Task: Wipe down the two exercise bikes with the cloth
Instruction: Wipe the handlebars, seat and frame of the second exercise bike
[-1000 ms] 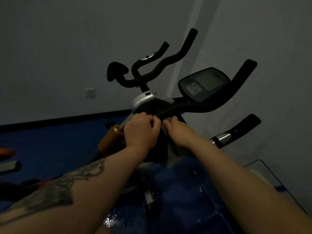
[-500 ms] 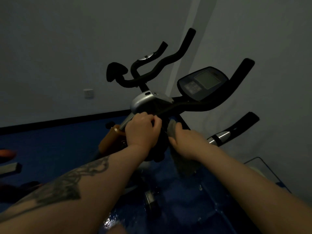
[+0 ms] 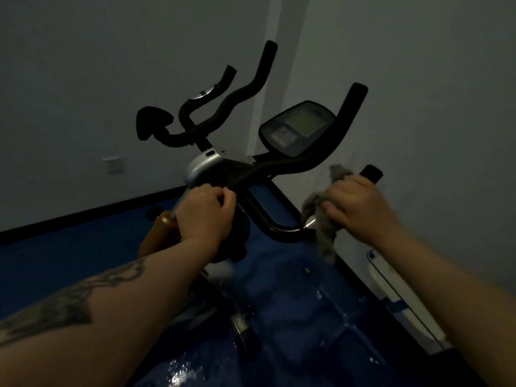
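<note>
The left hand (image 3: 205, 212), at the end of a tattooed forearm, has its fingers curled tight round the near exercise bike's handlebar (image 3: 282, 166) just below the silver stem cover (image 3: 199, 169). The right hand (image 3: 357, 209) wraps the grey cloth (image 3: 321, 219) round the lower right grip (image 3: 370, 173), fingers and thumb closed over it, with a ragged end hanging beneath. The dim light blurs the console (image 3: 297, 128), the hands hide what they grip, and the second bike's handlebars (image 3: 223, 107) behind are only dark outlines.
</note>
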A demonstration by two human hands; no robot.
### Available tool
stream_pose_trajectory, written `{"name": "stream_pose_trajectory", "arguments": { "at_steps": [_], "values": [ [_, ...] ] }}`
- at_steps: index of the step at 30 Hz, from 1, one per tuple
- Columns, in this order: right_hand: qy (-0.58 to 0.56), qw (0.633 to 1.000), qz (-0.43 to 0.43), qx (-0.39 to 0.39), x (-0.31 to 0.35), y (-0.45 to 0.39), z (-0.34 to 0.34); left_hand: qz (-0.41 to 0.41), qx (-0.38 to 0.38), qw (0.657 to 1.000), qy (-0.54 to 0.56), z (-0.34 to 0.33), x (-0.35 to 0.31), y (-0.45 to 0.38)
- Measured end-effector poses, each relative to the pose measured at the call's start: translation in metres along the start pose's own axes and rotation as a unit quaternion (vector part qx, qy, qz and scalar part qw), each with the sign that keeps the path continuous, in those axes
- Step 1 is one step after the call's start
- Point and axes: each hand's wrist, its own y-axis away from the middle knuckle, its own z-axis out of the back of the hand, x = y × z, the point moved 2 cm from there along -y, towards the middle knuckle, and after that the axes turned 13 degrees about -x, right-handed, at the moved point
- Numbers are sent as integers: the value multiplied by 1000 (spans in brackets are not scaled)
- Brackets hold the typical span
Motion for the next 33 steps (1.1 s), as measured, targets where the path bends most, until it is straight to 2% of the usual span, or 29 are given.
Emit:
{"name": "stream_pose_trajectory", "arguments": {
  "at_steps": [2, 4, 5, 6, 8, 10, 12, 14, 15, 18, 21, 23, 24, 26, 28, 30, 33],
  "values": [
    [45, 994, -93, -46, 1, 6, -2, 2, -3, 1000, 4, 0, 0, 0],
    [45, 979, -177, -94, 38, 12, -20, 0, -2, 1000, 4, -1, 1, 0],
    [40, 983, -154, -97, 57, 15, -27, 1, -3, 1000, 6, -2, 2, 0],
    [32, 992, -95, -81, 67, 15, -29, 3, -5, 1000, 7, -2, 2, 0],
    [37, 997, 19, -61, 49, 10, -22, 2, -1, 1000, 8, -2, 1, -1],
    [73, 995, 30, -61, 12, 3, -12, 2, 3, 1000, 6, -3, 2, -1],
    [85, 992, -70, -68, 0, 7, -2, -3, 4, 1000, 9, -3, 2, -1],
    [94, 975, -176, -96, 33, 10, -12, -13, 5, 1000, 12, -3, 2, -3],
    [94, 974, -185, -94, 56, 11, -23, -18, 7, 1000, 13, -3, 2, -3],
    [69, 996, -51, -33, 89, 4, -32, -24, 11, 999, 19, -3, 1, -3],
    [41, 997, 59, 30, 45, 9, -13, -22, 5, 999, 24, -2, 2, -2],
    [61, 998, 17, 16, 29, 18, -4, -21, 3, 999, 29, -3, 2, -2],
    [74, 996, -46, -7, 40, 22, -6, -22, 2, 999, 28, -3, 2, -2],
    [106, 980, -162, -42, 85, 20, -29, -24, 2, 999, 23, -3, 2, -2],
    [114, 974, -192, -29, 123, 8, -48, -29, 3, 999, 21, -2, 1, -2],
    [106, 987, -122, -7, 118, 1, -43, -27, 5, 999, 23, -2, 2, -3],
    [78, 996, 24, 45, 73, 14, -19, -22, -1, 999, 27, -1, 3, 0]
  ]
}}
